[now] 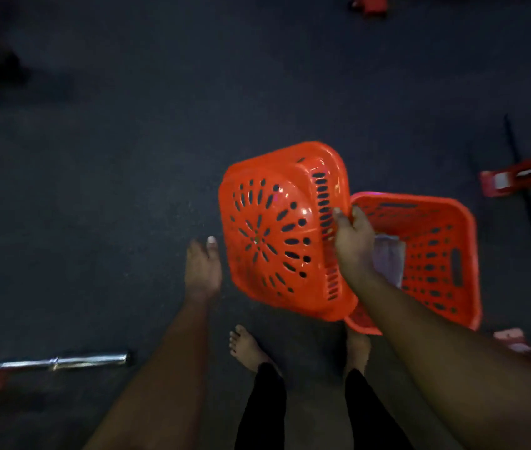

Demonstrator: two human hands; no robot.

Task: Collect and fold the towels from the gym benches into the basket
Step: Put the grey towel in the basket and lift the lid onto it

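Gym — dark rubber floor (127, 157), steel barbell (62, 362)

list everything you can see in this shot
tilted basket: 1, orange, centre, underside facing the camera
second basket: 1, orange, right of the first, open side up
towel: 1, pale, inside the second basket
barbell: 1, chrome, lower left on the floor
equipment frame: 1 clear, red, right edge; blurred red parts at other edges
floor: dark, throughout
feet: 2, bare, bottom centre, black trousers above
left hand: relaxed, left of the tilted basket, apparently not touching
right hand: fingers curled on the tilted basket's side
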